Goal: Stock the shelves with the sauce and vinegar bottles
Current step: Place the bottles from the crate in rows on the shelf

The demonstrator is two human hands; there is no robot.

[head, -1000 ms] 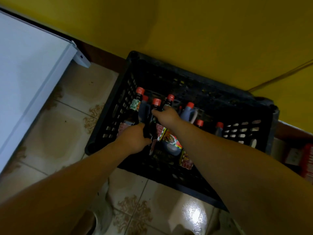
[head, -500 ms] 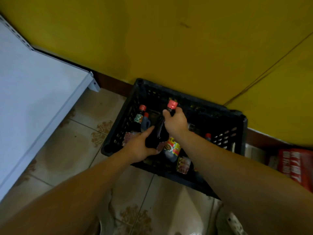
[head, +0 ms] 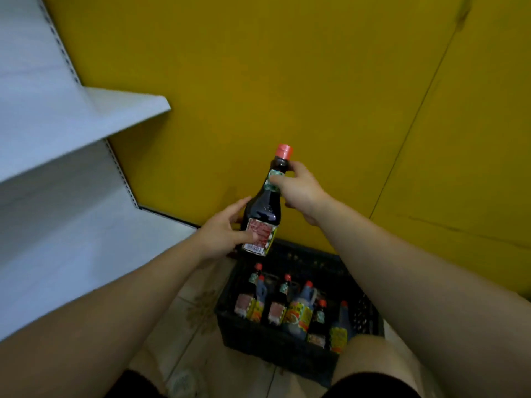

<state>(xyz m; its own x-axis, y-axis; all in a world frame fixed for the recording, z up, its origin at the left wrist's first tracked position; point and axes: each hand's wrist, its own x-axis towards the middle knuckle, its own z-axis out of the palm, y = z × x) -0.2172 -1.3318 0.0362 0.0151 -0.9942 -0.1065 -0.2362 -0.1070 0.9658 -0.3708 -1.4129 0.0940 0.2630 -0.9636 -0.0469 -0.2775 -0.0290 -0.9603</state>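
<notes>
A dark sauce bottle (head: 263, 208) with a red cap (head: 284, 151) is held upright, slightly tilted, in the air in front of the yellow wall (head: 287, 67) and above the black crate (head: 275, 349). Its neck, just below the cap, is grasped by the right hand (head: 301, 191), with fingers curled round it. Its lower body is held by the left hand (head: 221, 235), the thumb laid across the red label and the fingers wrapped behind. The crate is set on the tiled floor (head: 198, 314) against the wall, and at least 6 red-capped bottles (head: 297, 311) are seen standing in it: some slim and dark, some rounder and grey-blue with yellow labels. Which of them hold sauce and which vinegar cannot be told. To the left, 2 white shelf boards are seen, an upper shelf (head: 86, 119) and a lower shelf (head: 71, 248). No bottle is seen on the parts of them that are in view. The task is therefore judged to be at or near its start: 1 bottle has been taken from the crate but is not yet placed, and it is held well apart from both boards. What is left is judged to be the carrying of this bottle leftward onto a shelf, followed by the same for every bottle in the crate.
</notes>
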